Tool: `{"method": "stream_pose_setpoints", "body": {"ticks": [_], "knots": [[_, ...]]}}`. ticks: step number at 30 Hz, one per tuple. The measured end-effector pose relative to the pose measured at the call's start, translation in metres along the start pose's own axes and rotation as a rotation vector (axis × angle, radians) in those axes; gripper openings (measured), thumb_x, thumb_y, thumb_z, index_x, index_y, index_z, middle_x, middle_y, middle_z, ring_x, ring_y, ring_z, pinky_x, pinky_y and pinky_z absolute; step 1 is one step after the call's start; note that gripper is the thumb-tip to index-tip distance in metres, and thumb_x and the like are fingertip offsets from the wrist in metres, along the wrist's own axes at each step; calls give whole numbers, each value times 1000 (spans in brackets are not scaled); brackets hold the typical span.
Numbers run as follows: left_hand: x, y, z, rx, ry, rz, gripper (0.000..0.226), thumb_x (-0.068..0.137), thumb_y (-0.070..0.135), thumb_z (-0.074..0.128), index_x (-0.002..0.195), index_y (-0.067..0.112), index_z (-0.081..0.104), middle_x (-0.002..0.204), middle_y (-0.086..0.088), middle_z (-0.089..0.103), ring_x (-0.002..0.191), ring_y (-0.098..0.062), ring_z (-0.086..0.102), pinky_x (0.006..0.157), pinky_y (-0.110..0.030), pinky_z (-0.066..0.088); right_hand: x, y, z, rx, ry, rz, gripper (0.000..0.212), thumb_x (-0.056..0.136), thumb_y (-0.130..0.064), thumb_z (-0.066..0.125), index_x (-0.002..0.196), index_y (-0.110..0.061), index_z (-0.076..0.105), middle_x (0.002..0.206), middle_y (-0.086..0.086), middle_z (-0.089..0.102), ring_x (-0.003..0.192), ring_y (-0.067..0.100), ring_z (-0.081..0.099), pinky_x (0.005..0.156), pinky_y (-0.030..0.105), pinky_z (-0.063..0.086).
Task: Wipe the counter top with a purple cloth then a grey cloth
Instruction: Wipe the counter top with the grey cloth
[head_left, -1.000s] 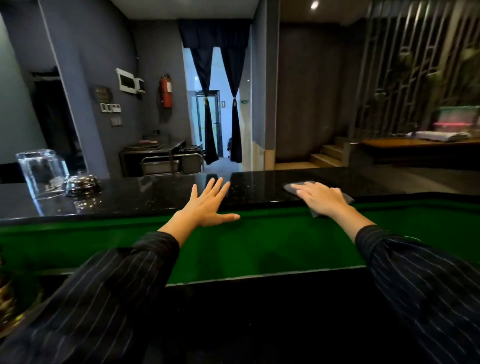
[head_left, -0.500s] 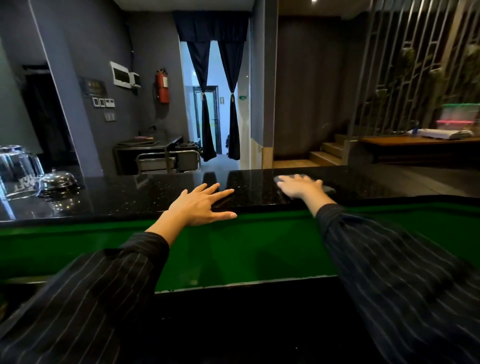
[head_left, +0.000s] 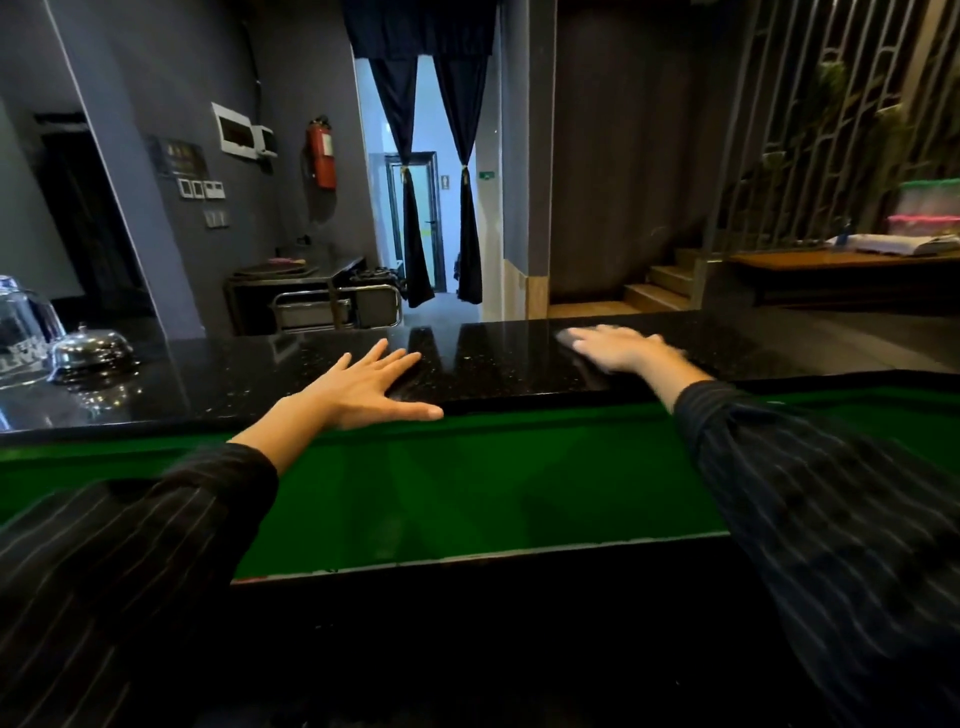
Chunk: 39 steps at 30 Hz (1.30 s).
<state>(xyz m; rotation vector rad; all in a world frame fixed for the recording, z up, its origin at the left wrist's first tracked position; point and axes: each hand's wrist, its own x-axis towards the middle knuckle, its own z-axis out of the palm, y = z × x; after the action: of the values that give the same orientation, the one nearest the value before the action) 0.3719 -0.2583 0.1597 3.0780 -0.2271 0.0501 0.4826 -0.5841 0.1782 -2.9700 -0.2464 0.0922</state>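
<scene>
The right hand (head_left: 621, 347), fingers flat, presses the grey cloth (head_left: 567, 338) farther along the black counter top (head_left: 260, 379) than half a second ago, while the left hand (head_left: 363, 387) stays spread flat near its front edge.

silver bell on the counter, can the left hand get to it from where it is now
Probably yes. The left hand lies flat and empty on the black counter top, and the silver bell sits further left on the same surface with only bare counter between them.
</scene>
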Motion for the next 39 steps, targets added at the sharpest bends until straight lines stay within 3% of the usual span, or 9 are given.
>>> {"method": "stream_pose_setpoints", "body": {"ticks": [7,11,15,19,22,24,28,33,39], "knots": [[1,0,2,-2,26,-7,125,47,100,23,151,33,7,160,9,6,147,-10,3,120,-49,6,63,-5,-3,11,-32,123,63,94,-65,10,152,-42,15,165,2,9,150,32,10,118,58,7],[1,0,0,-8,51,15,126,47,100,26,151,31,13,160,5,13,147,-15,14,119,-49,16,123,-59,6,43,-107,59,92,72,-81,13,152,-37,23,164,4,13,149,34,16,117,60,11],[3,-2,1,-21,46,20,129,44,102,23,151,31,14,160,3,14,147,-15,15,119,-48,17,92,-155,17,19,-81,-101,63,95,-63,18,153,-36,23,161,4,24,146,34,22,115,55,13],[0,1,-2,-66,20,-2,125,47,100,4,151,32,9,160,5,8,147,-12,8,119,-49,11,82,-211,33,31,-114,-311,71,89,-69,14,153,-38,20,163,1,17,149,31,18,117,58,10],[-1,2,-5,48,-68,41,117,48,87,-12,151,32,2,161,7,0,148,-14,-1,118,-51,9,163,-194,49,43,-214,-333,89,72,-85,13,152,-44,14,164,-5,7,151,28,13,117,60,8],[2,1,-5,17,-66,7,111,52,81,-6,151,33,4,161,8,1,148,-12,-1,118,-51,8,194,-164,50,29,-240,-271,103,58,-98,14,150,-50,11,164,-10,4,151,27,11,116,63,7],[9,-4,2,-15,-19,-29,71,89,70,17,150,36,9,160,8,6,148,-10,2,119,-50,7,202,-77,28,69,-160,-107,115,53,-95,15,154,-39,14,165,-4,8,150,27,14,119,59,9],[9,-5,4,-44,20,-41,63,92,64,22,149,39,15,160,10,11,147,-8,6,119,-48,9,119,-38,-1,29,-93,6,63,95,-63,13,154,-39,8,165,3,3,151,30,7,119,57,6],[2,4,0,13,68,-103,50,99,50,18,148,42,17,160,4,16,148,-18,8,117,-54,10,36,-69,9,-33,15,36,60,97,-58,20,154,-37,15,164,6,11,150,33,10,116,56,8]]}}
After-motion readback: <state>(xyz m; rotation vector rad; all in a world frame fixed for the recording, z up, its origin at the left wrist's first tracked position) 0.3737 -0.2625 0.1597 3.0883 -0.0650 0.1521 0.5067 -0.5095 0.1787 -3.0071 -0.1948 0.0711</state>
